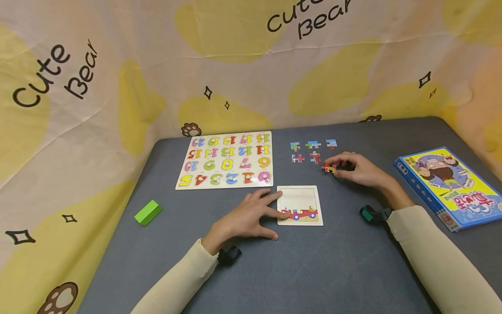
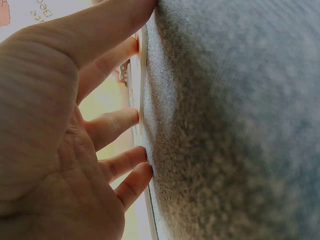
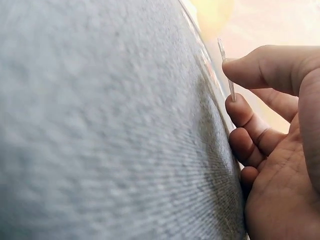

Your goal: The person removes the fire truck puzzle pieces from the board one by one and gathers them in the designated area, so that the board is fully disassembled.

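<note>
A small square puzzle board with a pale frame lies mid-table, its lower part filled with a red vehicle picture. My left hand is spread at its left side, with fingertips touching the board. In the left wrist view the left fingers reach to the board's edge. Up and to the right, my right hand pinches a red jigsaw piece between thumb and fingers. The right wrist view shows that piece edge-on at the thumb tip. Several loose jigsaw pieces lie in two rows beyond it.
A white number board with colourful numerals lies at the back left. A green block rests near the left edge. On the right lies a blue and yellow box. Printed cloth hangs behind the grey table.
</note>
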### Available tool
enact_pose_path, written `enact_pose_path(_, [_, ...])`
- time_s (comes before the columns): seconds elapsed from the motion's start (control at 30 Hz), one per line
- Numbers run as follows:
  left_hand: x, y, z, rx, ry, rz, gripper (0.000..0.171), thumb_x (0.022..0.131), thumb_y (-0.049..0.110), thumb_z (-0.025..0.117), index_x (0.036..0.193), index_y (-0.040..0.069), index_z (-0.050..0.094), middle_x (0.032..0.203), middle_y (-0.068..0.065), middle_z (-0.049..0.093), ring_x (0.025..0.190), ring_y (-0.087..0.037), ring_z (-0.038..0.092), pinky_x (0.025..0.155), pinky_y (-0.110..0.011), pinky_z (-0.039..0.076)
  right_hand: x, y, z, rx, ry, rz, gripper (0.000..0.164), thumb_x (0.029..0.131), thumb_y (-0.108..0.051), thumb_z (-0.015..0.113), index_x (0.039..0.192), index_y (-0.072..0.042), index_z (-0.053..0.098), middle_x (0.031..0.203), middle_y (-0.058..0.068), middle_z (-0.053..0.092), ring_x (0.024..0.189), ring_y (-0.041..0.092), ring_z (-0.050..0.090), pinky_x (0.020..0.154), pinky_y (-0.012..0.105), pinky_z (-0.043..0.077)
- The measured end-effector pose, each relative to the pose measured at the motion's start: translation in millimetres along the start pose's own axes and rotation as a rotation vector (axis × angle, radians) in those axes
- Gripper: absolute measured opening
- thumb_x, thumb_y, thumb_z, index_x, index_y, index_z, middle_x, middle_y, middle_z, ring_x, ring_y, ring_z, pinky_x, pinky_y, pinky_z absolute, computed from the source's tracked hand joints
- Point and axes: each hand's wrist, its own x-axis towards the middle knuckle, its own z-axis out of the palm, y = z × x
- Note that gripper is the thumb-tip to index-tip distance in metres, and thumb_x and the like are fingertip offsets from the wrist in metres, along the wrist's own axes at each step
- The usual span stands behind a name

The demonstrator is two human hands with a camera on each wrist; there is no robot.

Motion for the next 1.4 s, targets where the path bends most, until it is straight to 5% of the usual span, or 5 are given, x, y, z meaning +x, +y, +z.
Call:
enact_pose_path(0.97, [0.3,-1.4,1.7,0.019,0.009,0.014,0.061,0.082,0.046,0.084,0.139,0.039,0.063,0.169,0.001,0.029,0.156,-0.031,0.02,0.117,-0.057,0.026,23,12,-15,-0.092,0.019,0.06,0.038,0.096,-0.01,0.069,0.134,-0.008,0.066,0.112,0.016,0.058,0.098,0.027,0.044,0.084,0.041,0.035])
enact_pose_path(1.4, [-0.9,-0.5,1.6,0.014,0.015,0.018,0.06,0.082,0.045,0.084,0.138,0.038,0.064,0.169,-0.001,0.029,0.156,-0.033,0.02,0.117,-0.055,0.026,24,16,-17,-0.108,0.018,0.058,0.043,0.096,-0.01,0.067,0.139,-0.008,0.063,0.127,0.021,0.053,0.107,0.034,0.042,0.088,0.047,0.03])
